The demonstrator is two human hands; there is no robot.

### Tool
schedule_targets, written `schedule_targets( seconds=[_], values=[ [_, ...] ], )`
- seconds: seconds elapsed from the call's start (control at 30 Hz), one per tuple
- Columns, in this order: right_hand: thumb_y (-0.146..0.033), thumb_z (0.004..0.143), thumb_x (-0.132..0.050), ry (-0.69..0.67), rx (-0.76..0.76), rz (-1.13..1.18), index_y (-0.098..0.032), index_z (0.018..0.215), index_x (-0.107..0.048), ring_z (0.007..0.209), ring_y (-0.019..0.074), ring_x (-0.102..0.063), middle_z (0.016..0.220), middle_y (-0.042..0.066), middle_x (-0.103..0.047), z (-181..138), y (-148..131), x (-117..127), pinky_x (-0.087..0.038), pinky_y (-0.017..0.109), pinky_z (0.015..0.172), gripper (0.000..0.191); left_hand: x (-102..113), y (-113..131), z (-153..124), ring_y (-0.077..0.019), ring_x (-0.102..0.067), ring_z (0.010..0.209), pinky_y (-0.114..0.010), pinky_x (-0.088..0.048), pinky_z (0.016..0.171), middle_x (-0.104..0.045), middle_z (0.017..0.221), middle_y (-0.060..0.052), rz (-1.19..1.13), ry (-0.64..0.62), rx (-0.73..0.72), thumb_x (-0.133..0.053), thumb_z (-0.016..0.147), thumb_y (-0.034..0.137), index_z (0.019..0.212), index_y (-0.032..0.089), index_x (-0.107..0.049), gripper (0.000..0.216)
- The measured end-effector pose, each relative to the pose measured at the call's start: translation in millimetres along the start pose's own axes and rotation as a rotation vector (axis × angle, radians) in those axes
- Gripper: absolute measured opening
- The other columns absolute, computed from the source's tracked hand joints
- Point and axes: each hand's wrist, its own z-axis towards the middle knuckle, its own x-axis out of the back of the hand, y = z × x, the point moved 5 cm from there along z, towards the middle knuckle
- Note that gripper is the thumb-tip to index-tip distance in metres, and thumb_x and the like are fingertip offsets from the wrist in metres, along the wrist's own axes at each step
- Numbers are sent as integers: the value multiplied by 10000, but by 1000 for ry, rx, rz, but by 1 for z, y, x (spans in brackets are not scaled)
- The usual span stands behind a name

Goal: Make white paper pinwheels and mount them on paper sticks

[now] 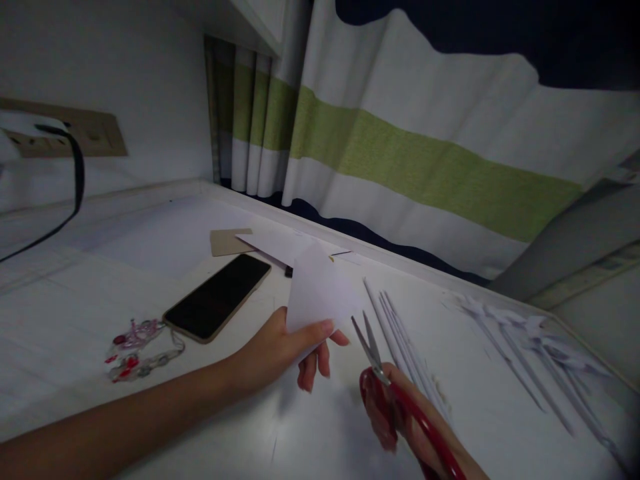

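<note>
My left hand (295, 347) pinches a piece of white paper (320, 287) between thumb and fingers, holding it up above the white table. In my right hand (420, 420) is a pair of scissors (375, 367) with red handles. Their metal blades are parted and point up towards the lower right edge of the paper, with a small gap between. Behind the held piece lies more white paper (275, 247), partly hidden by it.
A phone (217, 297) with a beaded strap (140, 353) lies left of my left hand. Behind it is a beige card (227, 241). Several rolled white paper sticks (405, 340) lie at the right, and paper-topped sticks (525, 360) further right. A striped curtain (400, 140) hangs behind.
</note>
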Motion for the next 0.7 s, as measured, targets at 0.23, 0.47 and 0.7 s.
schedule_targets(
  seconds=[0.23, 0.47, 0.7],
  values=[
    [-712, 535, -528, -48, -123, 313, -215, 799, -424, 398, 55, -256, 556, -68, -328, -12, -1, -16, -202, 197, 370, 572, -12, -9, -5, -63, -500, 360, -150, -384, 381, -571, 485, 21, 1, -89, 103, -482, 794, 368, 773, 122, -605, 276],
    [-523, 649, -605, -110, -123, 414, -203, 805, -451, 433, 67, -325, 551, -67, -351, -16, 3, -18, -230, 202, 392, 388, -19, -13, -9, -74, -505, 372, -166, -400, 394, -572, 488, 17, -23, -134, 155, -502, 773, 380, 765, 127, -606, 273],
    [-377, 829, -446, -108, -111, 439, -159, 870, -494, 437, 61, -398, 640, -44, -465, -19, 8, -19, -329, 198, 399, 227, -19, -13, -10, -76, -498, 367, -171, -401, 394, -557, 467, 24, -38, -144, 153, -498, 774, 364, 787, 124, -615, 268]
  ],
)
